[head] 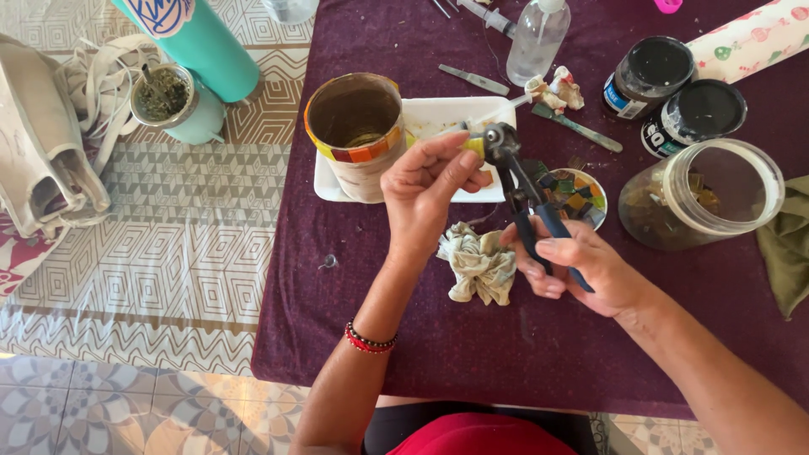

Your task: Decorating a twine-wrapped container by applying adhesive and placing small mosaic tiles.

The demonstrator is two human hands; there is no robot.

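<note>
My left hand pinches a small yellow-green tile piece between thumb and fingers. The tile sits in the jaws of dark-handled nippers, whose blue handles my right hand squeezes. Both hands hover above a crumpled stained cloth on the purple tablecloth. Just behind my left hand stands a round tin with coloured tiles along its rim, resting on a white tray. A small dish of mixed coloured tile pieces lies behind the nippers.
A clear plastic jar lies at right beside two dark-lidded pots and an olive cloth. A spray bottle, tools and a spatula sit at the back. A teal flask, cup and bag stand at left.
</note>
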